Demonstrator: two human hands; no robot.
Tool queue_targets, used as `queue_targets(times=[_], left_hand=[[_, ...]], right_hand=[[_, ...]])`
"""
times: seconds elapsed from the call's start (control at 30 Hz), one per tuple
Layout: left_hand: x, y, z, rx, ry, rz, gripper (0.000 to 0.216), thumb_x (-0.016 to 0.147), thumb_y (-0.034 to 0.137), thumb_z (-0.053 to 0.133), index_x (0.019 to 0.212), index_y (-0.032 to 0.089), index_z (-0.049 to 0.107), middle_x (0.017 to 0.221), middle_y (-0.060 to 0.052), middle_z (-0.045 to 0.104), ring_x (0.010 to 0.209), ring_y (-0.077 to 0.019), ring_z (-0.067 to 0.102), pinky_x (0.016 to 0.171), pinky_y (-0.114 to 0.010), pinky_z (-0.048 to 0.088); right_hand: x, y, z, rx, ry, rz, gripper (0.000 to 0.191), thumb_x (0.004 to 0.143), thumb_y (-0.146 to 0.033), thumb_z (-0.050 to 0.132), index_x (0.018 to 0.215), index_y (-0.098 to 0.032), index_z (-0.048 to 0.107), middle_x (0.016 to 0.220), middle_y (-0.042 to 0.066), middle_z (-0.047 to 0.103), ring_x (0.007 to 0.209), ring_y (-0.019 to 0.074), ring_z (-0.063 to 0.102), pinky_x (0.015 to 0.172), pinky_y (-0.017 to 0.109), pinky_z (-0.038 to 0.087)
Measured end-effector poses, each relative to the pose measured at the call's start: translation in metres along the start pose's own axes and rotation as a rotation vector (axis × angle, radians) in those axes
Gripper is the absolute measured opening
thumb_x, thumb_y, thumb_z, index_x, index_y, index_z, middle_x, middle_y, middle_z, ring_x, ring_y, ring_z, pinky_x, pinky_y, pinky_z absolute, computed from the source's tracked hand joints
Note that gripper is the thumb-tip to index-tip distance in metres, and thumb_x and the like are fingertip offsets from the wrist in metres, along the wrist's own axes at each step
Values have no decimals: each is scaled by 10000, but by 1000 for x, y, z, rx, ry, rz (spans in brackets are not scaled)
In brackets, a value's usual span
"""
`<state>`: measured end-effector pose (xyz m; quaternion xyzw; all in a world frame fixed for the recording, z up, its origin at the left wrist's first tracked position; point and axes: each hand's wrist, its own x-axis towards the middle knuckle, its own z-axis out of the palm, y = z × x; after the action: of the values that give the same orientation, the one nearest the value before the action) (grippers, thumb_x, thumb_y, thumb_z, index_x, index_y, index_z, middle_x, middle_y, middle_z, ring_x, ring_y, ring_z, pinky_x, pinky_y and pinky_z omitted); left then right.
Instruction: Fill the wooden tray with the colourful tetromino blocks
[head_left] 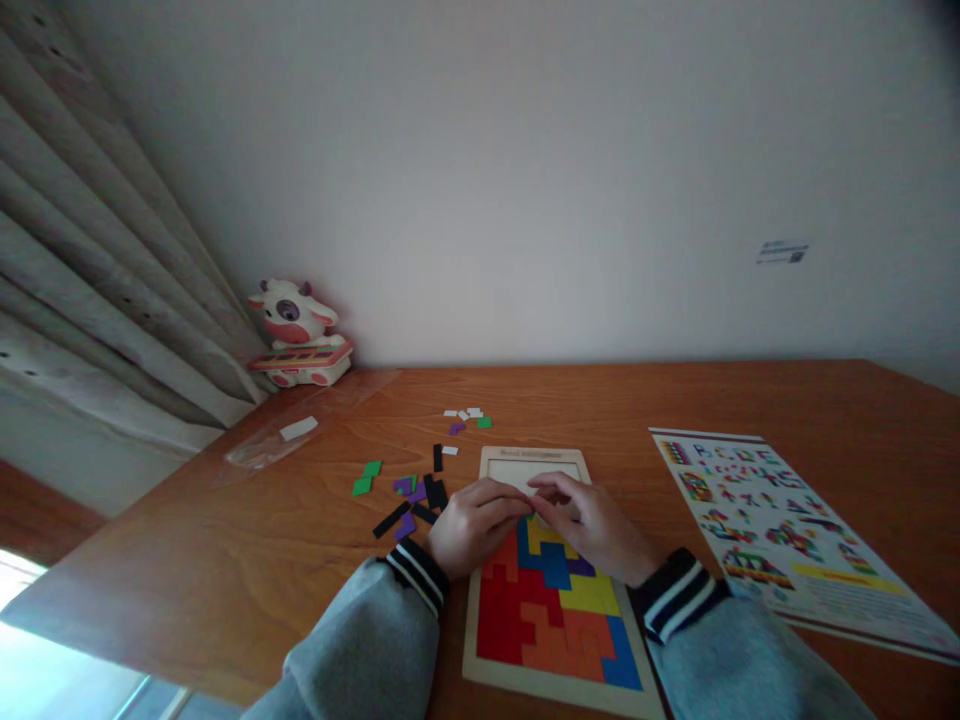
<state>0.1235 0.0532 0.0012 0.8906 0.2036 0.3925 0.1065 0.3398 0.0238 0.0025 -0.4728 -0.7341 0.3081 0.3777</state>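
A wooden puzzle tray (474,640) lies before me, its near part filled with interlocking red, orange, blue, yellow and purple pieces. Above its far half, my left hand (480,525) and my right hand (592,520) meet at the fingertips, each in a pinch. A sliver of a green puzzle piece (531,516) shows just under the fingertips; whether it is held or lies in the tray I cannot tell. Beyond my fingers, the pale bare end of the tray is visible. Loose black, purple and green pieces (391,520) lie left of my left hand.
Small white pieces (474,412) and a green piece (484,423) lie farther back. On the right is a printed pattern sheet (795,530). A clear plastic bag (259,448) and a toy cow with a keyboard (300,335) are at the left, near the curtain (112,230).
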Motion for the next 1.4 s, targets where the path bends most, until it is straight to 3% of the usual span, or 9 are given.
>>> queue_targets(times=[0.13,0.3,0.5,0.63,0.87,1.03,1.13,1.3,1.4], left_hand=[[0,2,0,-22,51,-27,45,939,177,588,930,182,632,923,-56,720,856,-144,675,784,-253,551],[3,2,-3,10,62,-3,74,935,185,594,867,194,623,918,-50,723,855,-153,662,798,-283,536],[2,1,-6,128,55,-6,55,919,249,631,899,203,653,922,-49,705,853,-169,637,794,-311,517],[2,-2,-3,192,7,-99,161,900,298,648,1029,203,644,1056,-78,671,967,-203,620,874,-352,514],[12,-55,-6,262,-78,-251,292,992,221,415,1224,194,590,1283,-100,626,1237,-232,535,1080,-428,412],[15,-89,-3,344,-209,-387,450,1011,366,391,1414,181,462,1423,-112,542,1379,-263,412,1146,-485,334],[15,-89,-3,378,-280,-401,446,1019,395,357,1397,201,490,1405,-100,562,1361,-271,432,1158,-504,302],[13,-75,-7,476,-237,-390,395,1014,366,356,1279,186,586,1221,-113,655,1166,-259,563,1072,-456,399],[11,-74,-7,486,-225,-367,388,1021,353,341,1270,198,595,1284,-105,626,1241,-255,517,1088,-445,386]], right_hand=[[-1,-10,1,105,-64,23,288,933,-468,551,1028,-222,668,944,45,731,879,196,672,806,324,518],[-1,-7,6,220,-42,127,324,889,-496,609,1028,-207,658,906,36,721,841,191,667,721,298,506],[0,-5,11,304,-24,170,345,854,-509,640,1006,-199,657,834,26,707,773,185,656,658,290,486],[1,0,9,325,89,163,368,858,-507,635,1070,-206,636,867,35,703,803,194,654,693,303,498],[4,18,0,258,334,194,475,855,-586,581,1117,-192,620,950,82,709,867,226,655,762,344,510],[5,30,-3,192,403,232,504,816,-620,591,1053,-179,651,952,105,721,848,244,658,780,371,503],[4,34,-2,166,404,240,492,827,-611,580,1058,-182,654,956,107,726,855,252,663,780,376,502],[2,39,-2,148,395,257,479,829,-599,583,1064,-187,649,1010,113,725,885,255,666,795,380,507],[2,41,-2,130,379,265,477,827,-602,581,1048,-186,654,1018,116,725,897,256,666,809,383,508]])
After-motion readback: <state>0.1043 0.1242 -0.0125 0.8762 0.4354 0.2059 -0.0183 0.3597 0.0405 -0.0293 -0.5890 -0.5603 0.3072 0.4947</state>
